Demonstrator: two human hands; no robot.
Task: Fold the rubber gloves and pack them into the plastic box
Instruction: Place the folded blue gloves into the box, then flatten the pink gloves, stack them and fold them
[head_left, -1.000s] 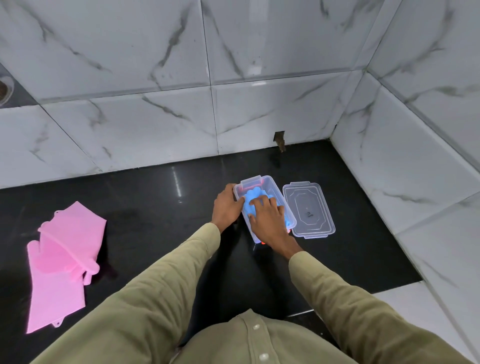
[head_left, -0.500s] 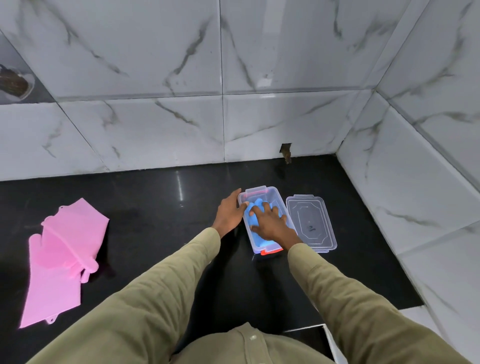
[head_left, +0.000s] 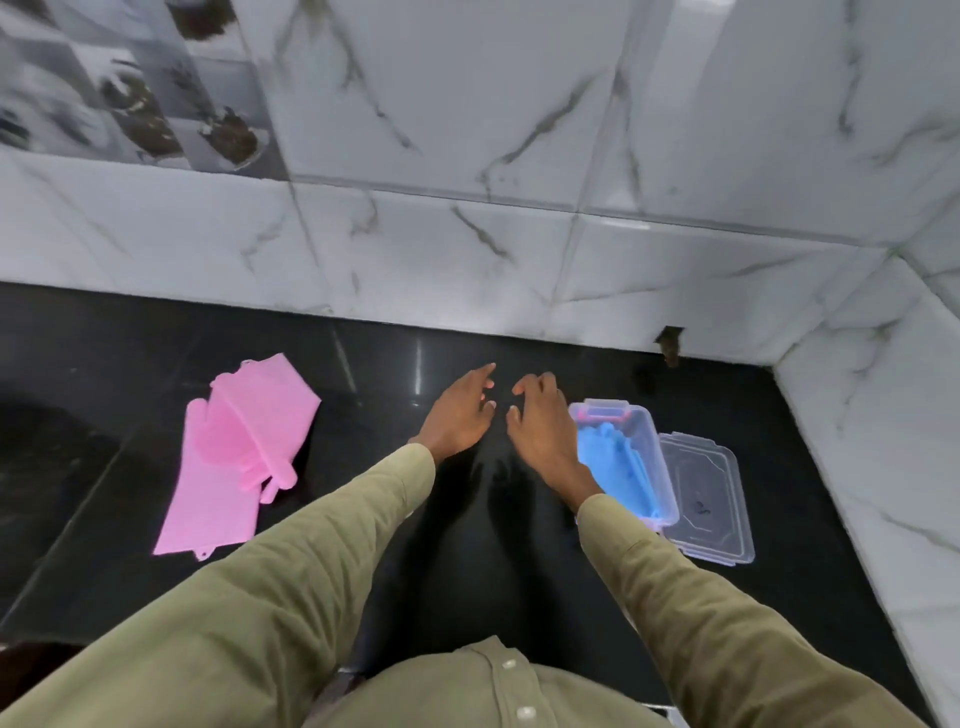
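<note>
A clear plastic box (head_left: 647, 436) stands on the black counter at the right, with folded blue rubber gloves (head_left: 615, 470) lying inside it. Pink rubber gloves (head_left: 236, 457) lie flat and unfolded on the counter at the left. My left hand (head_left: 460, 415) and my right hand (head_left: 543, 423) hover side by side above the counter between the box and the pink gloves. Both have fingers spread and hold nothing. My right hand is just left of the box.
The box's clear lid (head_left: 706, 493) lies on the counter right beside the box. Marble-tiled walls (head_left: 467, 249) close the counter at the back and right. A small dark notch (head_left: 670, 345) sits at the base of the back wall.
Both hands have come off the box and the blue gloves and moved left over the bare counter. The view has swung left, so the pink gloves sit nearer the middle.
</note>
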